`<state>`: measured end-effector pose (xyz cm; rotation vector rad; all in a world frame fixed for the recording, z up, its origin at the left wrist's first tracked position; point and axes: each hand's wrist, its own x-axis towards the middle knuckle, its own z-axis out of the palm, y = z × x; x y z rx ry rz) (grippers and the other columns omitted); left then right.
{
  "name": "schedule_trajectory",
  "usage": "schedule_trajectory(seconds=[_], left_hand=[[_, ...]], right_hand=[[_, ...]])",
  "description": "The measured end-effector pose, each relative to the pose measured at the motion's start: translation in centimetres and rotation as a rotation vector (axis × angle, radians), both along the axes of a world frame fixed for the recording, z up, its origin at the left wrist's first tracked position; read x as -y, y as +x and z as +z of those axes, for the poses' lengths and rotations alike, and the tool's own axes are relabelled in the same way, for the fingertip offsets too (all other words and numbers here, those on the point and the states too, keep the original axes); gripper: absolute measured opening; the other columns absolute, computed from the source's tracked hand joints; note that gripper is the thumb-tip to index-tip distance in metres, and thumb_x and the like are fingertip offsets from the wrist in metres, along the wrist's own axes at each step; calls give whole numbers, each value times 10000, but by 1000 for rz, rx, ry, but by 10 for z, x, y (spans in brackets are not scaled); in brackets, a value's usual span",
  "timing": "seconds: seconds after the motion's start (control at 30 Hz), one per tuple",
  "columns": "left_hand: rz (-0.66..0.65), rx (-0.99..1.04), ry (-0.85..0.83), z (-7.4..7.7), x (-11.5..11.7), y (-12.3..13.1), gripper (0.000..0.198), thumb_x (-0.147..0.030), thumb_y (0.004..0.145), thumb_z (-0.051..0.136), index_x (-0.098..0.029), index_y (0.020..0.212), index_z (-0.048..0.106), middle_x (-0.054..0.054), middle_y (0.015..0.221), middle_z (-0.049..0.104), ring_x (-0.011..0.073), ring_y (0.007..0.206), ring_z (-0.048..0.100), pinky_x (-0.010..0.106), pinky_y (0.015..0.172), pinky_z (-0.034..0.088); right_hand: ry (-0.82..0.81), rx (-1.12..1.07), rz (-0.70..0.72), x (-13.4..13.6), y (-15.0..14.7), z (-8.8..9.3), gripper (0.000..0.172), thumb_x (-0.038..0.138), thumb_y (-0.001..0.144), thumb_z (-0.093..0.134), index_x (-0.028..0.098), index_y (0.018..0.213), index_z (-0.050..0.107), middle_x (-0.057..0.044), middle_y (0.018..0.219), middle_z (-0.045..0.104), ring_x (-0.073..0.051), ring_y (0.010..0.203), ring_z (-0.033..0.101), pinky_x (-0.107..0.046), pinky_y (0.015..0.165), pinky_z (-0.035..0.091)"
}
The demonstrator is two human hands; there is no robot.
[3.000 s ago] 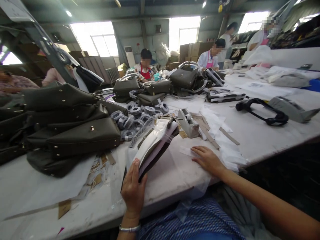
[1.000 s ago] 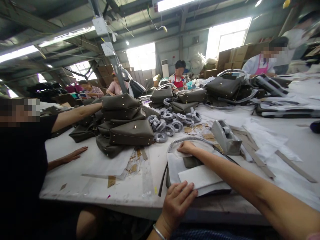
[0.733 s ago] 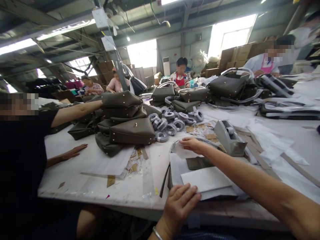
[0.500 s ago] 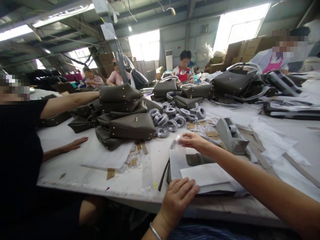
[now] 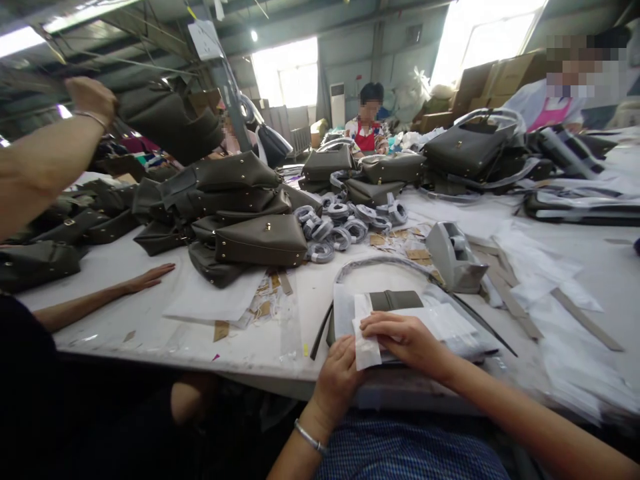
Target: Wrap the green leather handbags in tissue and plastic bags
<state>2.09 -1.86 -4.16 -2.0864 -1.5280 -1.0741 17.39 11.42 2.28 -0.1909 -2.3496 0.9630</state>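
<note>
A flat olive handbag wrapped in clear plastic and white paper lies at the near table edge. My left hand rests against its near left corner, fingers curled at the edge of a small white paper piece. My right hand lies on top of the paper and bag, fingers bent and pressing down on the paper. The bag's wrapped handle arcs beyond it.
A grey tape dispenser stands just past the bag. A heap of olive handbags and wrapped strap rolls fill the middle. A co-worker at left lifts a bag, other hand flat on the table.
My right hand has come back from the bag's far end to the near paper. My left hand slid to the corner. The co-worker raised a bag off the heap.
</note>
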Motion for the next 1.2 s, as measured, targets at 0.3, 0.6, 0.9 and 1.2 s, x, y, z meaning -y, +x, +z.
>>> schedule_trajectory(seconds=[0.3, 0.6, 0.9, 1.2], left_hand=[[66, 176, -53, -8, 6, 4, 354, -342, 945, 573, -157, 1246, 537, 145, 1179, 668, 237, 1144, 628, 386, 986, 549], [8, -55, -4, -7, 6, 3, 480, -100, 953, 518, -192, 1422, 472, 78, 1344, 628, 230, 1385, 442, 453, 1116, 446], [39, -70, 22, -8, 5, 5, 381, -151, 1018, 407, -222, 1369, 539, 15, 1327, 642, 175, 1293, 545, 402, 1156, 389], [61, -77, 10, -4, 5, 6, 380, -144, 1022, 382, -217, 1349, 561, 7, 1322, 645, 184, 1291, 546, 396, 1137, 410]], right_hand=[[293, -48, -1, 13, 24, -21, 337, 154, 996, 459, 254, 1250, 657, -83, 1150, 712, -201, 1120, 641, -378, 976, 548], [385, 56, 114, 15, 31, 2, 185, 260, 974, 547, 202, 1045, 708, -86, 1038, 742, -206, 1014, 685, -371, 977, 537], [406, 538, -217, -71, -29, 2, 298, 285, 955, 540, 169, 1186, 689, -155, 1219, 684, -324, 1231, 573, -502, 1054, 422], [440, 622, -126, -63, -55, -12, 247, 276, 977, 540, 171, 1113, 717, -138, 1313, 636, -351, 1337, 464, -591, 1083, 355]])
